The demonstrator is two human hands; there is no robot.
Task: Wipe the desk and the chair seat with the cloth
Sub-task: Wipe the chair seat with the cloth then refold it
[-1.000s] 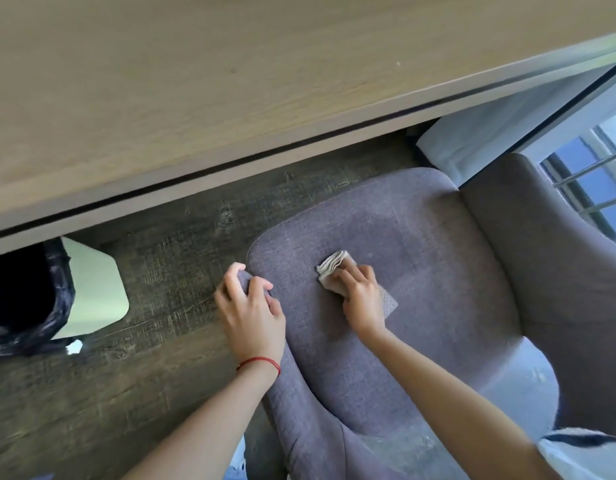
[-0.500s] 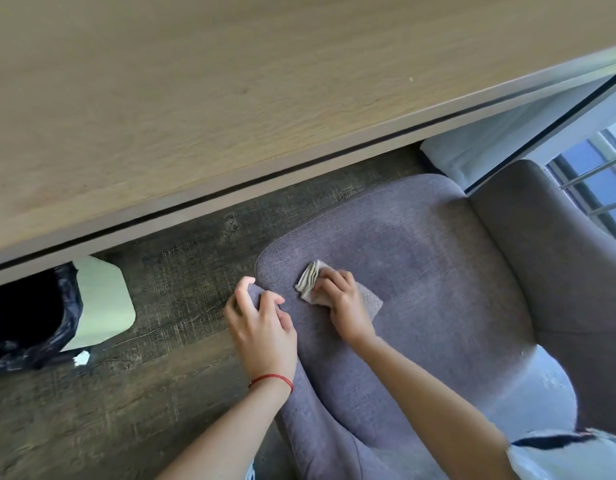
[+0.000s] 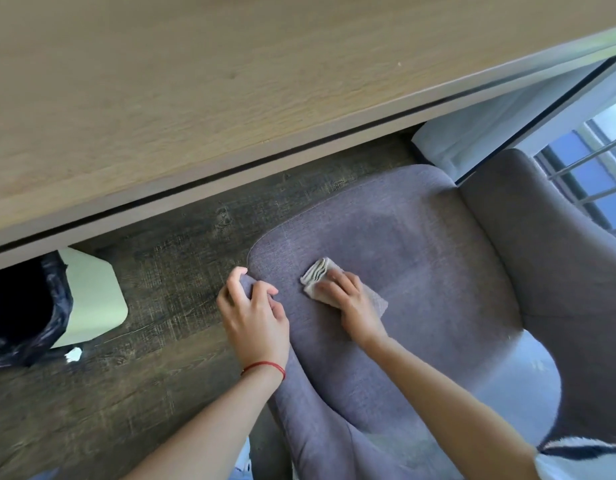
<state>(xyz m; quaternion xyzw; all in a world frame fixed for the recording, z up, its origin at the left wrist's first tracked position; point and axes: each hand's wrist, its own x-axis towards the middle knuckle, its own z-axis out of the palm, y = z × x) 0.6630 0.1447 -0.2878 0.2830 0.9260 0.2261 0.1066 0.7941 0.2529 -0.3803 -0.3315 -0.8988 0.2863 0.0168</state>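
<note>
Left hand (image 3: pixel 254 317) grips the seat (image 3: pixel 420 254) at its front corner; right hand (image 3: pixel 351 299) presses the folded cloth (image 3: pixel 317 271) flat-fingered just beside it. Remaining seat lies rightward, toward the backrest (image 3: pixel 559 271); right hand nearer.

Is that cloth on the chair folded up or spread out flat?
Folded. The cloth shows stacked layers along its exposed edge, a small pad under the right hand on the chair seat.

Folded pale cloth (image 3: pixel 315 275) lies flat under the right hand (image 3: pixel 351 303) on the grey-purple chair seat (image 3: pixel 420 265); light wooden desk (image 3: pixel 230 81) beyond
</note>
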